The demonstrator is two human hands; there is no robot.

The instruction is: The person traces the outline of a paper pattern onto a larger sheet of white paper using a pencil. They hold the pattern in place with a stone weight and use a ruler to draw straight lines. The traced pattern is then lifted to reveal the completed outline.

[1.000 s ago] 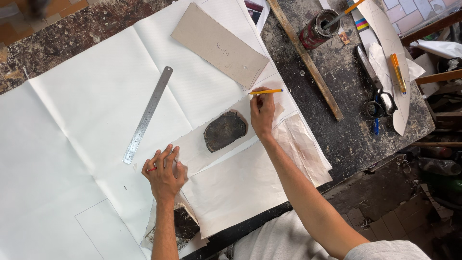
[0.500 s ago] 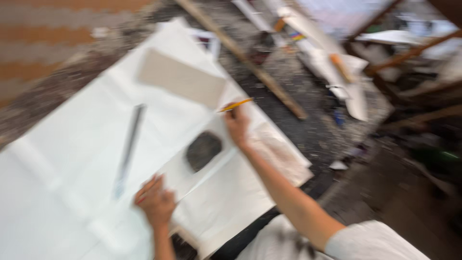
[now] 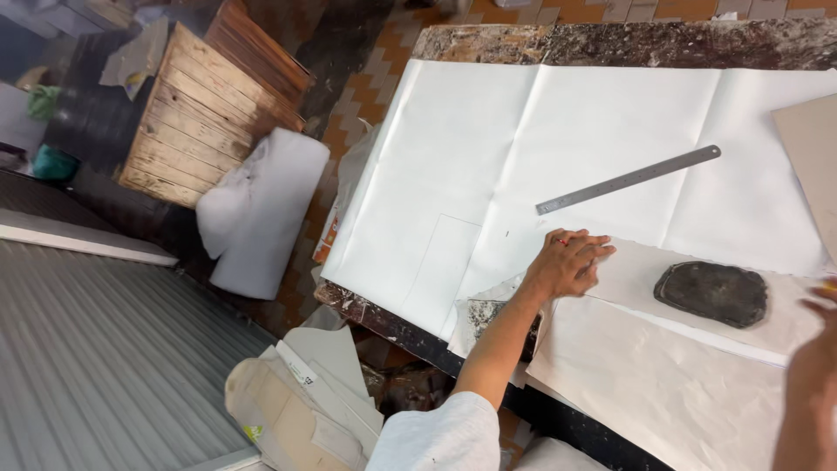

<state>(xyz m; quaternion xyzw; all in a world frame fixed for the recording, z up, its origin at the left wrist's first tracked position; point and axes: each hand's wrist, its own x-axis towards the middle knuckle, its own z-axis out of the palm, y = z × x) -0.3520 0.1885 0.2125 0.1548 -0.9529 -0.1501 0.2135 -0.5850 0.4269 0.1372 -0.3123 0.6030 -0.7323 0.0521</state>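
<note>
left hand (image 3: 571, 262) lies open, flat on the white paper (image 3: 540, 148) mid-counter; dark stone (image 3: 711, 293) at 3 o'clock, steel ruler (image 3: 628, 180) at 1. Right hand (image 3: 811, 384): can't tell, half out of frame. Sheet might slip if that palm lifts

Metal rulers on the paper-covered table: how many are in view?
1. The metal ruler lies diagonally on the white paper, just beyond the left hand, apart from it. The table runs out of frame at right, so others may be hidden.

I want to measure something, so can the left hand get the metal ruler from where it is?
Probably yes: the left hand lies flat on the paper, and the metal ruler sits just beyond its fingertips, uncovered.
</note>
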